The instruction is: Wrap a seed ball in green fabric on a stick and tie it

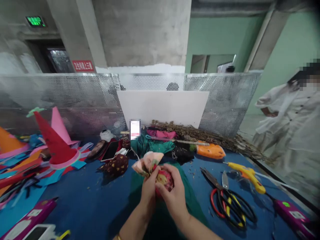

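Between my two hands, near the middle of the view, is a small round bundle of printed cloth point(165, 179) in red, pink and yellowish tones. Its pale, flower-printed top flares out above a gathered neck. My left hand point(149, 186) is closed, pinching that neck with thumb and fingers. Curled around the bundle's right side, my right hand point(176, 195) presses its thumb on the front. Most of the left fingers are hidden behind the cloth. Beneath the hands a dark green cloth point(191, 200) lies on the blue table point(92, 203).
Scissors point(226, 200) and a yellow glue gun point(247, 175) lie on the right. Paper cone hats point(56, 143) stand on the left. A brown patterned cloth pouch point(115, 165), an orange pack point(211, 150) and dried stalks point(185, 130) lie behind. A person point(287, 110) stands at right.
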Demonstrator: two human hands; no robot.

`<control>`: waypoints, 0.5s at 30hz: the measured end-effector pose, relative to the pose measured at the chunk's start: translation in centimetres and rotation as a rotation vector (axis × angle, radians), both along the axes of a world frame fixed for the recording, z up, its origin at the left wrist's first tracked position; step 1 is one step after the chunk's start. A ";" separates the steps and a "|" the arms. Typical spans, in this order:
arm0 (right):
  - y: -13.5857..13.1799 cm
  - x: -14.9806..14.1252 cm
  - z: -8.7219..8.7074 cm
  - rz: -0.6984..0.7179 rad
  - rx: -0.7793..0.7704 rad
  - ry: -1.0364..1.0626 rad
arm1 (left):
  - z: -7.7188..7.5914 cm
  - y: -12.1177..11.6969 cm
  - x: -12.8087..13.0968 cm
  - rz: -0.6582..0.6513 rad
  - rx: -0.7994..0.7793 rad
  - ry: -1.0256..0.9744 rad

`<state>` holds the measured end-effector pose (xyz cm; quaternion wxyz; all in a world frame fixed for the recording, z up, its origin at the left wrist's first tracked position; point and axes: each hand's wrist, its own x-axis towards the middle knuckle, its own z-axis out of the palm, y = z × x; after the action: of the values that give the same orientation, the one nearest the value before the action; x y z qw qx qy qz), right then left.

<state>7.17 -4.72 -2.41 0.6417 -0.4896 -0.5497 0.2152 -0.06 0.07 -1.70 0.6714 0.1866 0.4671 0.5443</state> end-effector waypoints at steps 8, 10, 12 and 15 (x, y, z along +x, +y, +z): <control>-0.3 -0.1 -2.2 -0.001 0.111 -0.052 | -1.5 -1.3 -0.1 0.030 0.076 -0.094; -0.4 -0.1 -2.2 0.006 0.112 -0.088 | -1.5 -1.7 -0.1 0.033 0.056 -0.099; -0.5 -0.1 -2.3 0.000 0.100 -0.098 | -1.5 -1.9 -0.1 0.029 0.049 -0.119; -0.6 0.0 -2.4 -0.035 0.094 -0.113 | -1.5 -1.6 -0.1 0.024 0.035 -0.145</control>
<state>7.18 -5.30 -4.80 0.6358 -0.4798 -0.5857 0.1498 -0.12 -1.56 -3.21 0.6935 0.1529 0.4098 0.5725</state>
